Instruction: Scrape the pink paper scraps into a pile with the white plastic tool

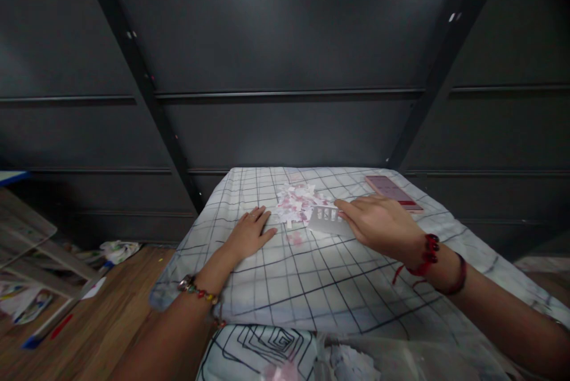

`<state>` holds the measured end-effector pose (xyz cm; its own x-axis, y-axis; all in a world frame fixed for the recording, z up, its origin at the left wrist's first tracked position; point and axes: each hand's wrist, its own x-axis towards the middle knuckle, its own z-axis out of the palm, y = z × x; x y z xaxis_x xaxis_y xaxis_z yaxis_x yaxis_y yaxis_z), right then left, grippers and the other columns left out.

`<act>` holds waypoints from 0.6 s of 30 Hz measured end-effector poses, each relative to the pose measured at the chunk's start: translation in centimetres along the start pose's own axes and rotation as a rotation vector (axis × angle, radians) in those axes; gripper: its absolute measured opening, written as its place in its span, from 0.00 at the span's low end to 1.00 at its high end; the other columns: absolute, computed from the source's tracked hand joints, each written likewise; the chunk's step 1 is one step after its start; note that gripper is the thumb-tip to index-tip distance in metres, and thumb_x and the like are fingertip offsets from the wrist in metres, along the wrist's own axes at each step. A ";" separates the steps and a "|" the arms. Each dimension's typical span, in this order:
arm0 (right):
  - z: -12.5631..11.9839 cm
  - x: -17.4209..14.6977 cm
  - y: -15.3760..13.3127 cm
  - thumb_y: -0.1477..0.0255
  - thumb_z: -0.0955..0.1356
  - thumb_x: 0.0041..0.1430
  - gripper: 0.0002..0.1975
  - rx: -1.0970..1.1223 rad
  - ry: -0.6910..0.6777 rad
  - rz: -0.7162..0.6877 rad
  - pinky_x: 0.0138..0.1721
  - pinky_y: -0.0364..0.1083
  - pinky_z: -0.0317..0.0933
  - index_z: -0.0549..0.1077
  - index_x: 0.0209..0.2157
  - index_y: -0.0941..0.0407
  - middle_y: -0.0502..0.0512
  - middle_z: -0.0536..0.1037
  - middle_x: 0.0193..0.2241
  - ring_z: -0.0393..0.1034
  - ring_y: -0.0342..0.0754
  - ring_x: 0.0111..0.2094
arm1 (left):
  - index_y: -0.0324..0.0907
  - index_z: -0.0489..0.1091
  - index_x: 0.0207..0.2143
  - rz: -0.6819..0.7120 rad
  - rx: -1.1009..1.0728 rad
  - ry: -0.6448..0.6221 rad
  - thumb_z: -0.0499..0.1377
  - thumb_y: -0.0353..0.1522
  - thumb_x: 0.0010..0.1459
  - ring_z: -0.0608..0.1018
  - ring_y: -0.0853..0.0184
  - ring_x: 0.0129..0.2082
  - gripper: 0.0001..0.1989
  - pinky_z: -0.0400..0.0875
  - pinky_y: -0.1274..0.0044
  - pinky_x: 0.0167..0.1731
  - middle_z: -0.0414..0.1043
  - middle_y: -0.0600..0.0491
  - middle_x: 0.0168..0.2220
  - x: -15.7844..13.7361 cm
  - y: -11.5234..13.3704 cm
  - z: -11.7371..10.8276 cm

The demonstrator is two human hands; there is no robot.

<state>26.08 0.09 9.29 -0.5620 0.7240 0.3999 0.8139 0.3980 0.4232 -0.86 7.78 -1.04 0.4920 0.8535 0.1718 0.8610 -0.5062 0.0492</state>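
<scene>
A loose pile of torn white and pinkish paper scraps (296,202) lies on the checked white cloth (320,274). My right hand (383,224) grips a flat grey plate with a row of cut-out slots (327,222). The plate's left edge meets the lower right side of the pile, and my fingers cover its right end. To the left of the scraps, my left hand (252,232) rests palm down on the cloth, fingers spread and holding nothing. A faint pink patch (294,238) shows just below the pile.
A pink-edged phone (392,192) lies beyond my right hand. At the near edge are a clear plastic bag (414,357) with paper scraps in it and a patterned cushion-like cloth (258,345). Dark panels (285,132) stand behind; a pale rack (40,244) is left.
</scene>
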 end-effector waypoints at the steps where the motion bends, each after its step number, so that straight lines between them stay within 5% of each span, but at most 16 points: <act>1: 0.1 0.0 0.0 0.76 0.59 0.57 0.11 -0.002 -0.015 0.006 0.27 0.46 0.52 0.71 0.35 0.59 0.53 0.75 0.23 0.69 0.47 0.26 | 0.35 0.56 0.56 -0.001 0.001 -0.002 0.45 0.44 0.61 0.55 0.56 0.59 0.27 0.50 0.68 0.55 0.51 0.42 0.60 0.0 0.0 0.0; 18: 0.5 -0.6 -0.5 0.79 0.59 0.54 0.10 0.008 0.158 -0.106 0.26 0.45 0.50 0.71 0.33 0.59 0.51 0.73 0.19 0.65 0.44 0.22 | 0.34 0.56 0.56 0.001 0.003 -0.010 0.46 0.42 0.62 0.55 0.56 0.59 0.26 0.51 0.67 0.55 0.51 0.41 0.60 -0.2 0.4 -0.6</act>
<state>26.02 -0.26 8.44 -0.6600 0.5809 0.4763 0.7499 0.4723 0.4632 -0.69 7.33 -0.49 0.4937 0.8544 0.1619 0.8611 -0.5063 0.0460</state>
